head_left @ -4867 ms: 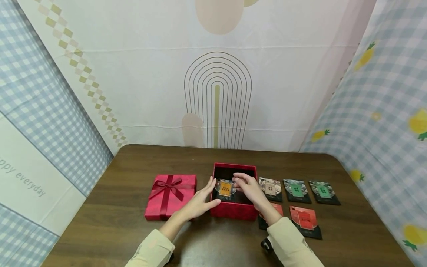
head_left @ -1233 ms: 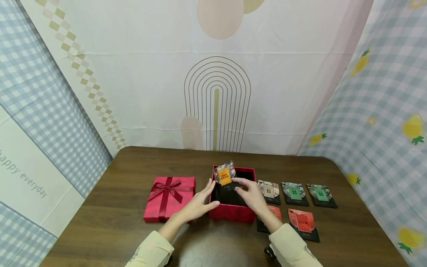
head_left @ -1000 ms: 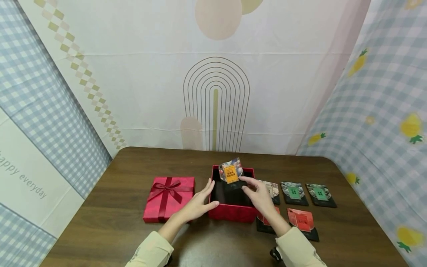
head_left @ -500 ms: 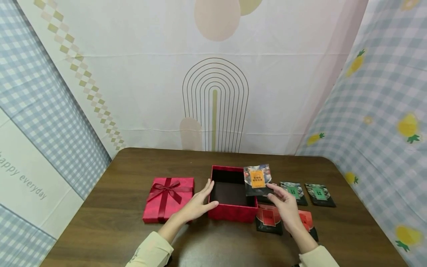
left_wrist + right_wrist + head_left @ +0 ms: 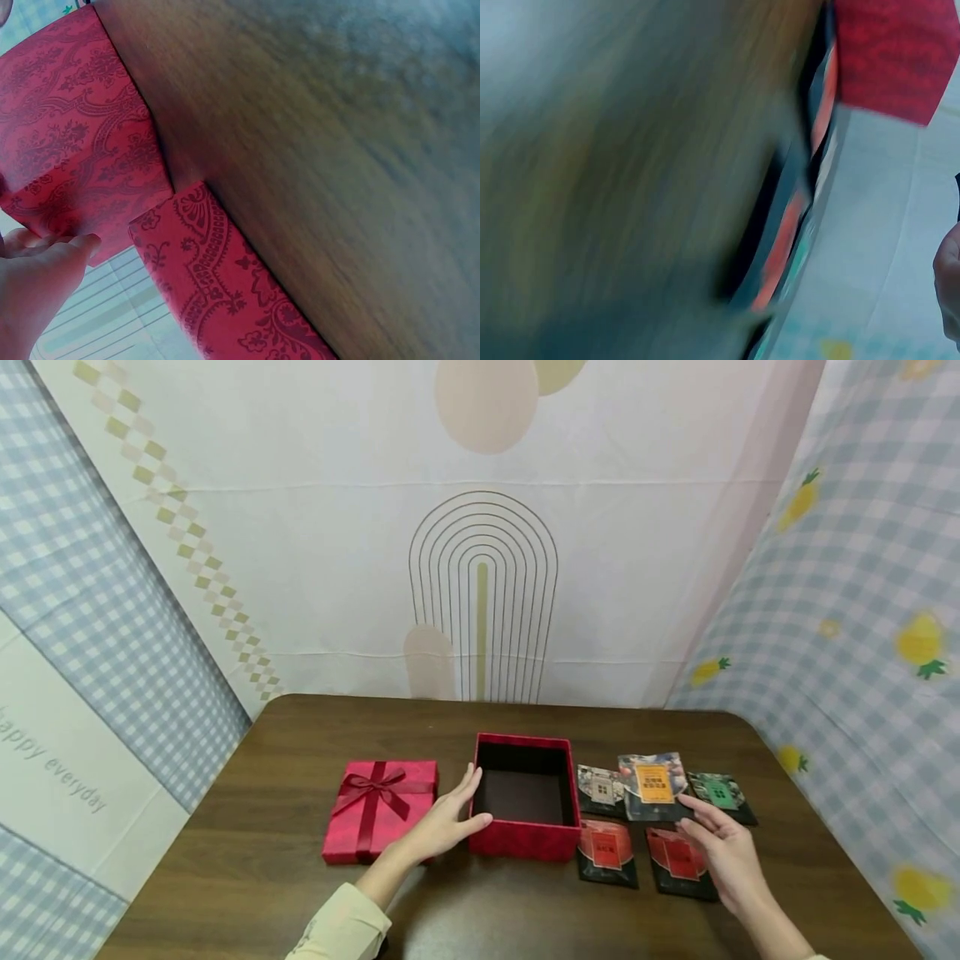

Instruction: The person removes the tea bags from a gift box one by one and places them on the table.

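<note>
My right hand (image 5: pixel 722 850) pinches the right edge of a flat sachet with an orange label (image 5: pixel 651 781), thumb and fingertips on its lower corner. This sachet hangs over the back row of sachets and covers a green-labelled one. In the right wrist view only a bit of the right hand (image 5: pixel 948 281) shows at the edge. My left hand (image 5: pixel 442 821) rests at the left wall of the open red gift box (image 5: pixel 517 842), fingers extended and thumb at the front corner. The dark inside of the box holds nothing visible. The left wrist view shows the left fingers (image 5: pixel 79 244) against the patterned box.
The red lid (image 5: pixel 348 831) with a ribbon bow lies left of the box. To the box's right lie a beige-labelled sachet (image 5: pixel 600 787), a green-labelled sachet (image 5: pixel 722 793) and two red-labelled sachets (image 5: pixel 606 847) on the brown table (image 5: pixel 247 877).
The orange-labelled sachet lay in the box earlier. My right hand has lifted it out and carried it right, over the other sachets. The left hand stays at the box.
</note>
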Motion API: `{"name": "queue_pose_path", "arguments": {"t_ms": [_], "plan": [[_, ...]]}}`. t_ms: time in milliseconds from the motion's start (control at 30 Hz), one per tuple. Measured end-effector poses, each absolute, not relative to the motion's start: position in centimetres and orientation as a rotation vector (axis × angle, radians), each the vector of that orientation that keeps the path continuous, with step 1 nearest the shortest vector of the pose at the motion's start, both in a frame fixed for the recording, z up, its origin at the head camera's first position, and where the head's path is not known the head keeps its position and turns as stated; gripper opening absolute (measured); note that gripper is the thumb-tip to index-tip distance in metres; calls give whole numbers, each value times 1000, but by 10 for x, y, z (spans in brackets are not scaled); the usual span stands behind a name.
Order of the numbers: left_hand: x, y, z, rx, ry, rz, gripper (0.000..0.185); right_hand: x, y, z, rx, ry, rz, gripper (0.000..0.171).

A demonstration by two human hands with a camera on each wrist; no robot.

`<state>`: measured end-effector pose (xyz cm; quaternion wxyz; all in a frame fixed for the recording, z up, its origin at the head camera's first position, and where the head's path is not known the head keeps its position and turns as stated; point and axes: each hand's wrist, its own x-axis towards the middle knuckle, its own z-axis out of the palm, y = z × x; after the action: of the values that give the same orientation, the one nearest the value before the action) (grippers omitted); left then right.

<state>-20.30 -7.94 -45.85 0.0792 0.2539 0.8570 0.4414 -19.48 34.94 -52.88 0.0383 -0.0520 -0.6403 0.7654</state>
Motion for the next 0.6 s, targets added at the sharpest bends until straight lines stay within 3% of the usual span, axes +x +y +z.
{"name": "queue_pose_path", "arguments": {"t_ms": [233, 467, 600], "plan": [[-204, -80, -458, 774, 2573, 1324, 74, -173, 402, -531, -142, -2008, 2314, 40], [-206, -81, -457, 772, 2578, 1305, 75, -150, 438, -510, -333, -2230, 2263, 28], [-205, -81, -457, 756, 2569, 1297, 75, -136, 439, -484, -456, -2509, 2127, 37]]}}
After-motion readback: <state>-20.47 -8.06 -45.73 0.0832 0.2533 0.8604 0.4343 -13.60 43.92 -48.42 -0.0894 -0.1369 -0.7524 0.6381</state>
